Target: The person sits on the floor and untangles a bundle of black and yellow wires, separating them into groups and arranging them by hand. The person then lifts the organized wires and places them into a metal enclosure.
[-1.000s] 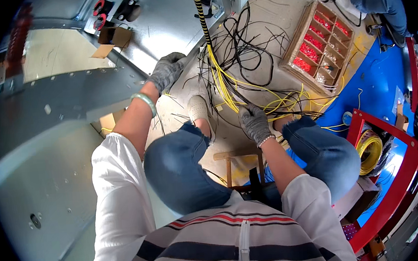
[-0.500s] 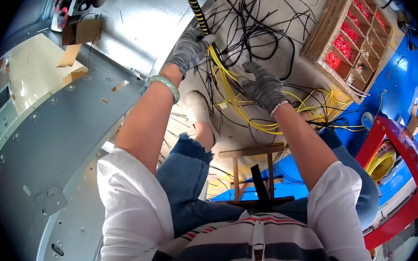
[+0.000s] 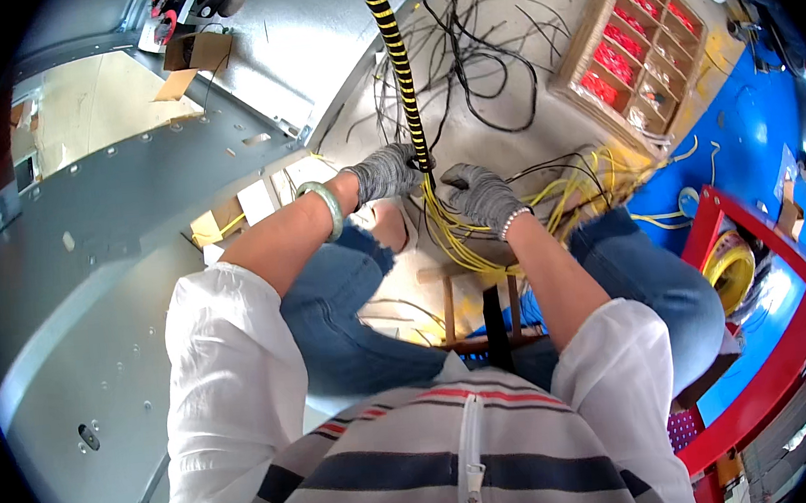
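Note:
A cable bundle (image 3: 392,46), black with yellow spiral stripes, hangs down from the top of the view. My left hand (image 3: 385,173), in a grey knit glove, is closed around its lower end. Out of that end fan yellow wires (image 3: 450,238), with some thin black ones, curving right across the floor. Just to the right, beside the yellow wires, is my gloved right hand (image 3: 486,196). Its fingers are curled in toward the thumb, and whatever may be between them is too small to make out.
Loose black cables (image 3: 493,71) lie coiled on the floor ahead. A wooden compartment box (image 3: 586,39) with small red parts stands at the far right. Grey metal panels (image 3: 160,215) flank me on the left, a red frame (image 3: 772,411) on the right. A wooden stool (image 3: 448,310) is between my legs.
My left hand has come nearer to my body along with the bundle's end, and more of the striped length shows. My right hand is closer to the left one. The view has shifted.

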Action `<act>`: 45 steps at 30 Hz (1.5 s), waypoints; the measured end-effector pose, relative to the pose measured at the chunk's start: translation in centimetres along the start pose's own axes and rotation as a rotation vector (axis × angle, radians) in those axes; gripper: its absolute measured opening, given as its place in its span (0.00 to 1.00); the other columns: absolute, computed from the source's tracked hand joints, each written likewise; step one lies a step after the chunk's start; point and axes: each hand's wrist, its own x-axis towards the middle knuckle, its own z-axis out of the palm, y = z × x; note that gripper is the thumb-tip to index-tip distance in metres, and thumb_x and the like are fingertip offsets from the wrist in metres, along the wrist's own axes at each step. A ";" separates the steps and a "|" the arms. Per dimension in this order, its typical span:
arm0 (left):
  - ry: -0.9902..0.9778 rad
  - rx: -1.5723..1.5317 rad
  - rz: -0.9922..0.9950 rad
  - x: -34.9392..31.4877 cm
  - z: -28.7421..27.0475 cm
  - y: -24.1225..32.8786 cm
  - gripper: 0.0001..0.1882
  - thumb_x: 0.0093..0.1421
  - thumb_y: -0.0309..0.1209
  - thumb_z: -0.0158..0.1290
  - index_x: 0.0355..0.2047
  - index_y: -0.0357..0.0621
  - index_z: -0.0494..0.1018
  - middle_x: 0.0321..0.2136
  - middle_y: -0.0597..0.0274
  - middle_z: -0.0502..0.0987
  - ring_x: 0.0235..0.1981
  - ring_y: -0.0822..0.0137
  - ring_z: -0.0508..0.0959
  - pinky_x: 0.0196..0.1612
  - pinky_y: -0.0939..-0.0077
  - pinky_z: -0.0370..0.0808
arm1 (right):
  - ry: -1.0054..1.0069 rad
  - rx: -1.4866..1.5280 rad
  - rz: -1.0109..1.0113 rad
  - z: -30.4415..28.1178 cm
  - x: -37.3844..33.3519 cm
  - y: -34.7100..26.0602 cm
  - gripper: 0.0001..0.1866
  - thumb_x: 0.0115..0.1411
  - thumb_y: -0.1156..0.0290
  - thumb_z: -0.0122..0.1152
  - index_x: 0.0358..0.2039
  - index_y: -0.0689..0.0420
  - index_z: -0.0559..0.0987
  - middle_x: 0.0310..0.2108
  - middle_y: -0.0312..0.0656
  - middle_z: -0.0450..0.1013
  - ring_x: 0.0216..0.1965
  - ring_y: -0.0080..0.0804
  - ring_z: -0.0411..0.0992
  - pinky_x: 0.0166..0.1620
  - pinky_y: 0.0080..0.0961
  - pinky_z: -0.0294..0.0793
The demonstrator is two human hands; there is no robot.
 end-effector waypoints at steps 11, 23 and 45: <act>0.123 -0.454 0.405 -6.1 13.7 3.7 0.19 0.46 0.12 0.46 0.41 0.38 0.68 0.36 0.61 0.73 0.36 0.71 0.72 0.39 0.81 0.71 | 0.080 0.228 0.072 3.5 -13.7 0.4 0.13 0.51 0.65 0.52 0.34 0.60 0.72 0.26 0.43 0.71 0.29 0.30 0.67 0.37 0.25 0.66; -0.064 -0.486 0.632 -10.1 15.3 5.0 0.17 0.52 0.25 0.50 0.43 0.37 0.65 0.40 0.62 0.71 0.43 0.71 0.69 0.48 0.78 0.66 | -0.193 0.538 0.015 1.2 -18.8 1.6 0.12 0.53 0.65 0.54 0.32 0.62 0.72 0.22 0.36 0.67 0.22 0.22 0.67 0.27 0.20 0.72; 0.489 -0.306 0.352 -8.6 12.0 10.2 0.14 0.52 0.40 0.52 0.30 0.41 0.72 0.19 0.66 0.70 0.20 0.75 0.68 0.26 0.81 0.69 | 0.399 -0.244 -0.228 -4.1 -24.0 -2.6 0.15 0.46 0.72 0.59 0.37 0.61 0.71 0.36 0.46 0.71 0.39 0.34 0.70 0.42 0.24 0.68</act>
